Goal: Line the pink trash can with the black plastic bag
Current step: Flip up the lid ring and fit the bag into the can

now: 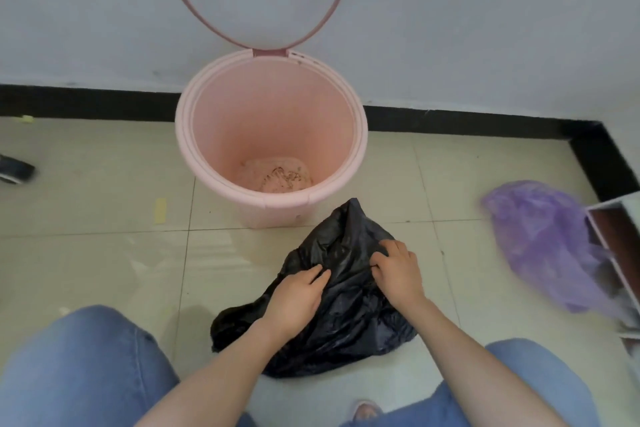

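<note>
While round pink trash can [221, 135] stands unlined, left hand [294, 298], right hand [398, 270] grip seemingly pinches crinkled black plastic bag [346, 329].

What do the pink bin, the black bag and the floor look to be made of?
Pink trash can: apparently moulded plastic, matte, with ribbed rim rings and a thin hinged ring lid.
Black plastic bag: thin plastic film, glossy, heavily crinkled under both hands.
Floor: probably glazed ceramic tile, since it shows grout lines and soft reflections.
</note>
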A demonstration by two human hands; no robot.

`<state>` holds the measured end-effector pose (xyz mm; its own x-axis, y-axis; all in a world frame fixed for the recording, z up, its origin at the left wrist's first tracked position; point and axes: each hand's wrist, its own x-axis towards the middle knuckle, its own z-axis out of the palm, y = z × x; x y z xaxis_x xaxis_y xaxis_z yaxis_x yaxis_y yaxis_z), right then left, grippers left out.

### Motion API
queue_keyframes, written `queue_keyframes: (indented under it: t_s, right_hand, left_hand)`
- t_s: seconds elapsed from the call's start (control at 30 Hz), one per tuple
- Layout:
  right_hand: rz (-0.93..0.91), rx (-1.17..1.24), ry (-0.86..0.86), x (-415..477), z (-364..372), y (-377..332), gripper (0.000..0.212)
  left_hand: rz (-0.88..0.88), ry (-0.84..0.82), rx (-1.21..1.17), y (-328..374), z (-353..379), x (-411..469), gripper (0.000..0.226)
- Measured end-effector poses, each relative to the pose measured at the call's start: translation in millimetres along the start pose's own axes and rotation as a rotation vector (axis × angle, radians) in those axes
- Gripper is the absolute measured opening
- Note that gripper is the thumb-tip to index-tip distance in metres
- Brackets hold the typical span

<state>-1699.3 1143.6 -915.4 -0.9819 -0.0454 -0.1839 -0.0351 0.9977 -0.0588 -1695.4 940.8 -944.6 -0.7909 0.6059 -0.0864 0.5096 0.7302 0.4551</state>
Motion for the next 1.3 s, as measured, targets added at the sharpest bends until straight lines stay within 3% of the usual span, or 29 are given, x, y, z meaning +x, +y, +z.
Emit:
queue_keyframes:
  t_s: [0.17,0.3,0.37,0.53,0.67,0.9,1.0,1.07,1.13,1.2,1.3]
  right_hand:
    - [0.150,0.069,0.114,-7.1,-78.9,47.0,0.013]
    - [0.275,0.088,0.378,-9.3,-159.3,79.3,0.007]
    - [0.309,0.140,0.523,-9.0,-198.8,81.9,0.009]
    - [0.282,0.357,0.810,4.9,-286.3,51.2,0.015]
    - [0.122,0.451,0.788,40.0,-315.9,5.3,0.015]
    - [-0.163,0.575,0.292,109.2,-263.3,-103.8,0.018]
    - [-0.247,0.562,0.080,117.8,-231.9,-134.0,0.024]
    - [-0.269,0.573,0.003,117.9,-221.6,-144.4,0.031]
    - [-0.259,0.591,0.023,115.7,-219.3,-145.7,0.036]
    - [-0.186,0.587,0.183,109.6,-219.1,-136.8,0.035]
    - [0.091,0.538,0.457,97.0,-217.3,-101.3,0.035]
  left_hand:
    - [0.209,0.152,-0.123,51.8,-39.9,46.1,0.041]
    - [0.341,0.361,-0.184,106.8,-97.0,83.2,0.045]
    - [0.373,0.481,-0.193,127.0,-128.8,94.9,0.034]
    - [0.345,0.692,-0.236,145.7,-208.8,102.3,0.039]
    - [0.206,0.828,-0.193,117.4,-253.0,85.8,0.041]
    - [-0.097,0.805,-0.065,20.0,-254.1,26.0,0.046]
    - [-0.273,0.696,-0.025,-8.6,-244.9,5.2,0.039]
    - [-0.383,0.555,0.031,-21.1,-240.3,-1.8,0.052]
    - [-0.432,0.468,0.067,-29.2,-234.6,-1.8,0.058]
    - [-0.438,0.445,0.056,-29.8,-232.2,0.9,0.063]
    - [-0.419,0.301,0.009,-22.6,-226.8,5.5,0.079]
